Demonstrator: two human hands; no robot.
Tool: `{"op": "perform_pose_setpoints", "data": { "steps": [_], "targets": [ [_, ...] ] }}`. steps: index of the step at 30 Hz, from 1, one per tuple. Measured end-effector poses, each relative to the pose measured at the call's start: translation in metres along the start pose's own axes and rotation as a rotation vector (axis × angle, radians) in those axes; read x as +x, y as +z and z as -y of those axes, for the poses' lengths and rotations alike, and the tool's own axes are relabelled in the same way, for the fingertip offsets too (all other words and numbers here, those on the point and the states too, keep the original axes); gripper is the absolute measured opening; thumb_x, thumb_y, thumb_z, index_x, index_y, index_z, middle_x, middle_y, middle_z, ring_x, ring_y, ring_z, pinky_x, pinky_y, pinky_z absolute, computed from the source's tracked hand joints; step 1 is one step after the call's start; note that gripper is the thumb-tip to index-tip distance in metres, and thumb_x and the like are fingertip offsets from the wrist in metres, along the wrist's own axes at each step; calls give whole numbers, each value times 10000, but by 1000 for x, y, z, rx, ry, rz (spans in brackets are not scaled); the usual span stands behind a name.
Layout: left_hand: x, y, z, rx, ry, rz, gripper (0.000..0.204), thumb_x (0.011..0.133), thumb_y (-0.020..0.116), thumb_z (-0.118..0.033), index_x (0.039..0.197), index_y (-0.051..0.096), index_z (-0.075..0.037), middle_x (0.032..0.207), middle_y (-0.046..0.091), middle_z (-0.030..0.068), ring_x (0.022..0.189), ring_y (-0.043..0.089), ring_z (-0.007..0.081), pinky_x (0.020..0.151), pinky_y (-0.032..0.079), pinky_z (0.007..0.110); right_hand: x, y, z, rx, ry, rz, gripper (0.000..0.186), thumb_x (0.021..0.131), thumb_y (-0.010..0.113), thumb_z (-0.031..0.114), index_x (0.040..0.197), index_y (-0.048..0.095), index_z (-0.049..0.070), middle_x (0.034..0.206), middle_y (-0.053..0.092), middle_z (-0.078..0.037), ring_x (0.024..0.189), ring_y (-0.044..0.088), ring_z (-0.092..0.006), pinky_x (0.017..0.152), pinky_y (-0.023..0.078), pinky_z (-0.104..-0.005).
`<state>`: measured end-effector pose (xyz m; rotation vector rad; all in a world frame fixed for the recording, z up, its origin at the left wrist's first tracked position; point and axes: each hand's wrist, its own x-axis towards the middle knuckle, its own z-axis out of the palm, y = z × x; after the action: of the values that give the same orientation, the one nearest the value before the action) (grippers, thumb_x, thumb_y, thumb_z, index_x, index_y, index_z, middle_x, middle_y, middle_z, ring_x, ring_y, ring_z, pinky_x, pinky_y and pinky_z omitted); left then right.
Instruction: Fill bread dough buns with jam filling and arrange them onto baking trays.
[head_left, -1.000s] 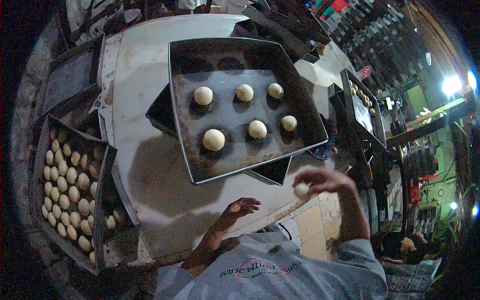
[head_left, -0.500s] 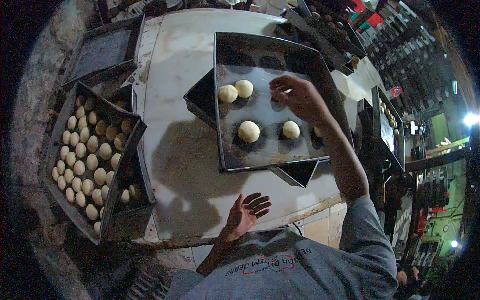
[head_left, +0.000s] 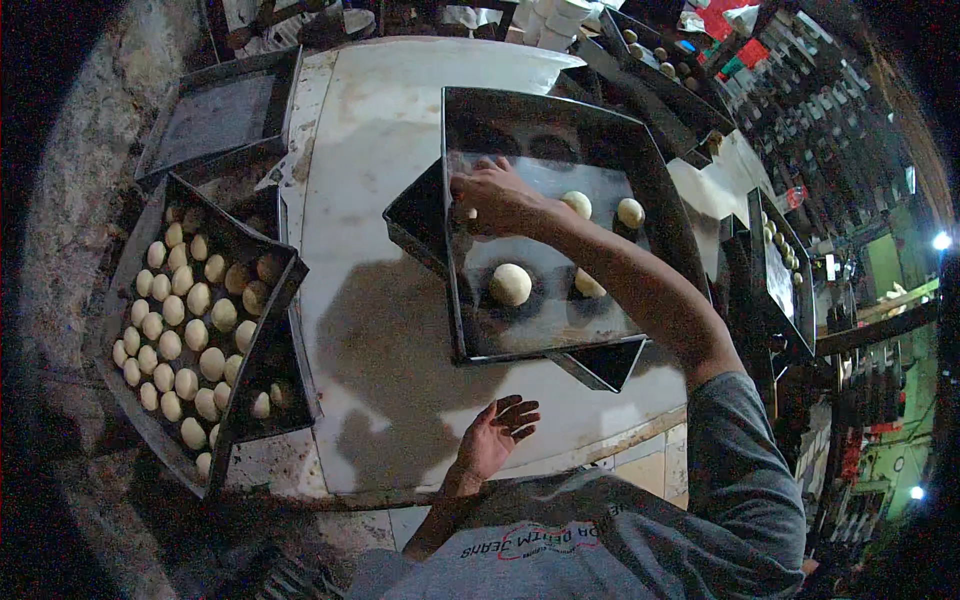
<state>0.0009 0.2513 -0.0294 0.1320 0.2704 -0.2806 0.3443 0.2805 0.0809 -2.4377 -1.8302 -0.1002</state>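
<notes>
A deep black square tray (head_left: pixel 560 350) stands on the pale table, with round cream dough balls set apart on its floor. One dough ball (head_left: pixel 511 285) lies near the front left, and another (head_left: pixel 631 213) toward the right side. My right hand (head_left: pixel 492 198) reaches across to the tray's left wall, fingers curled downward, a small pale bit of dough showing beneath them. The hand hides most of what is under it, and my forearm partly covers two more balls. Palm up and holding nothing, my left hand (head_left: pixel 495 440) hovers by the table's near edge, fingers apart.
To the left, a dark tray (head_left: pixel 210 490) full of dough balls rests on another tray. An unfilled tray (head_left: pixel 215 120) lies behind it. Other trays with dough stand at the far right (head_left: pixel 665 65) and right (head_left: pixel 785 255). Another box sits askew under the middle tray.
My right hand has swung left across the tray, over the spot of two dough balls. A ball now shows where it was. The left hand stays open; the view has shifted slightly.
</notes>
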Motion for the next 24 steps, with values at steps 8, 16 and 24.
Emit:
{"op": "perform_pose_setpoints", "data": {
  "steps": [8,16,24],
  "targets": [
    [-2,-1,-7,12,-2,-26,442,873,438,-362,1140,467,-10,1166,497,194,1068,485,314,908,381,408,-40,-89,-12,778,267,-55,385,708,633,36,1072,510,59,971,564,-74,906,537,-137,774,459,-292],
    [8,-12,-4,7,-31,13,449,864,450,-369,1139,471,-14,1177,492,193,1070,484,314,910,374,407,-9,-69,-113,161,20,-36,303,797,527,175,1068,519,40,929,590,-117,847,562,-180,707,477,-331],
    [8,-31,-6,-49,2,-38,420,856,468,-357,1123,493,-34,1155,509,185,1057,491,314,904,376,415,5,-46,-136,859,201,-11,449,729,610,78,1153,474,13,1085,553,-163,969,553,-251,847,437,-312]
  ]
}}
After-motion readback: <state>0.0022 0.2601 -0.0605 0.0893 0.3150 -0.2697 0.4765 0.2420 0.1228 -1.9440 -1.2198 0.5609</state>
